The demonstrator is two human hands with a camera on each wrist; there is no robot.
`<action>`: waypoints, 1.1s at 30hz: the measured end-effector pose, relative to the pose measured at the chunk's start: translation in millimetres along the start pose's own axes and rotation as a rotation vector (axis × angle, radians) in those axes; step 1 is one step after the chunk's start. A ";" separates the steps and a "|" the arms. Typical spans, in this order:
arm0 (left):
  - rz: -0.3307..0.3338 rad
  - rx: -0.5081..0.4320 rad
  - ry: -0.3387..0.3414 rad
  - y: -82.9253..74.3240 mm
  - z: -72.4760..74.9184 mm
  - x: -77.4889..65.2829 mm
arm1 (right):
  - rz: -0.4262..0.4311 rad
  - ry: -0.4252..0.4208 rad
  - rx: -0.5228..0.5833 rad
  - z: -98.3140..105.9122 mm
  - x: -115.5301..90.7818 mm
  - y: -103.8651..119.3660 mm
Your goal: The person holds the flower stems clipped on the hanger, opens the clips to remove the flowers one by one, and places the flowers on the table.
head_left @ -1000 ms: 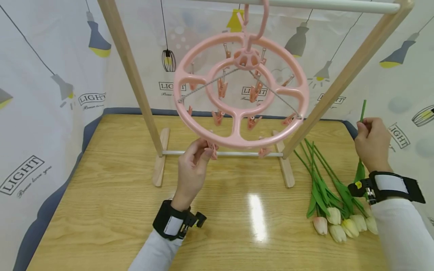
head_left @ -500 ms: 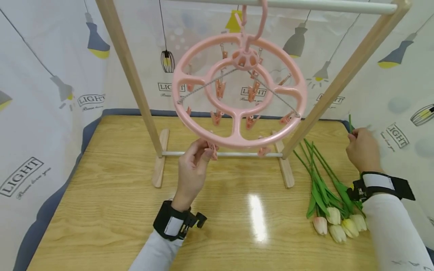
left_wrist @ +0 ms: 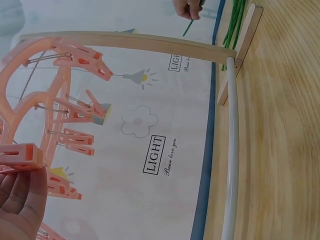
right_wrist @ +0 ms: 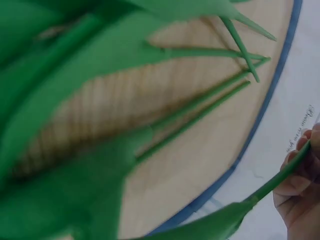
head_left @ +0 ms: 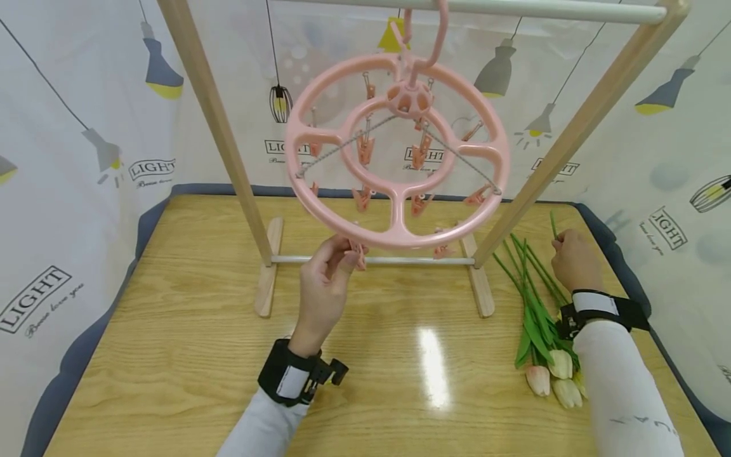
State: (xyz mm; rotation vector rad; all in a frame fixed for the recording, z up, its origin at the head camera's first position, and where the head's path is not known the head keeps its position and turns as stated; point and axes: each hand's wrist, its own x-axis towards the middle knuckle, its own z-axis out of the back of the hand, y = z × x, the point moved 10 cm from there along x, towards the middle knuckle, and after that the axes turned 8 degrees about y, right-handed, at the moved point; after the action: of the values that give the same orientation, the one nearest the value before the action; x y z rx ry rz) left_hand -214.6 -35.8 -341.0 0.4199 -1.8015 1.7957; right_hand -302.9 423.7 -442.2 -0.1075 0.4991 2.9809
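A round pink clip hanger (head_left: 396,237) hangs from the rack's top bar, with several pink clips dangling below its rings. At the front rim my left hand (head_left: 322,289) pinches one pink clip (left_wrist: 22,156) between thumb and fingers. Whether that clip's jaws are apart cannot be told. On the right, my right hand (head_left: 577,261) holds an artificial tulip by its green stem (right_wrist: 277,179), the stem's end pointing up past the fingers. The flower end of this tulip is hidden behind the wrist and sleeve. Several other tulips (head_left: 533,324) lie just left of and under the right forearm.
The rack has wooden posts (head_left: 219,133), wooden feet (head_left: 482,292) and a white lower bar (head_left: 411,261). It stands on a wooden table (head_left: 188,355). A printed white backdrop (head_left: 217,82) rises behind and at both sides.
My right hand has moved left and lower with the tulip, coming over the lying bunch. My left hand stays at the clip; the hanger has shifted slightly left.
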 end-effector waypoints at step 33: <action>0.005 -0.025 -0.002 -0.4 0.4 -0.8 | -0.011 0.190 0.019 -57.1 2.7 6.0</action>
State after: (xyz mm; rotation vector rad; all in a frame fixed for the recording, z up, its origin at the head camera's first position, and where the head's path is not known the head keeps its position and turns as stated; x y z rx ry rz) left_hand -213.8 -36.4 -341.1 0.4081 -1.8257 1.7753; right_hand -303.4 399.6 -494.4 -0.3930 0.5446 2.9700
